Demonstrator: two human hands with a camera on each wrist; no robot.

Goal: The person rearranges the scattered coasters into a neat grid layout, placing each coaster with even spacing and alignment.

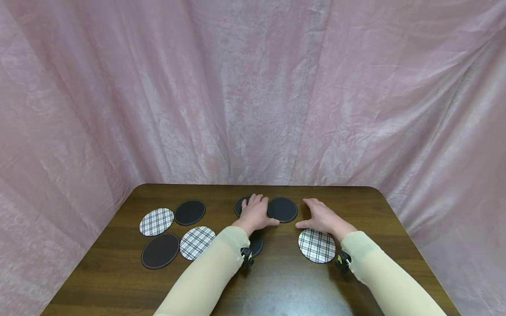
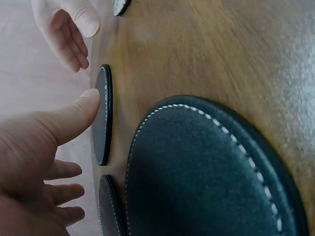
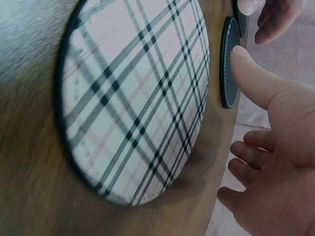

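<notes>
My left hand (image 1: 256,213) hovers with fingers spread over a dark round coaster (image 1: 239,207), partly covering it. Beside its thumb lies another dark coaster (image 1: 282,210), between my two hands. A third dark coaster (image 1: 257,244), with white edge stitching in the left wrist view (image 2: 197,172), is partly hidden by my left wrist. My right hand (image 1: 322,218) reaches just beyond a white plaid coaster (image 1: 317,246), thumb and fingers apart. Nothing is held in the right wrist view, where the plaid coaster (image 3: 138,98) lies below the hand (image 3: 280,142).
Toward the left of the brown wooden table (image 1: 118,281) lie two plaid coasters, one farther back (image 1: 157,221) and one nearer (image 1: 196,242). Two dark coasters, one behind (image 1: 189,212) and one in front (image 1: 160,251), lie among them. A pink curtain (image 1: 253,96) hangs behind the table.
</notes>
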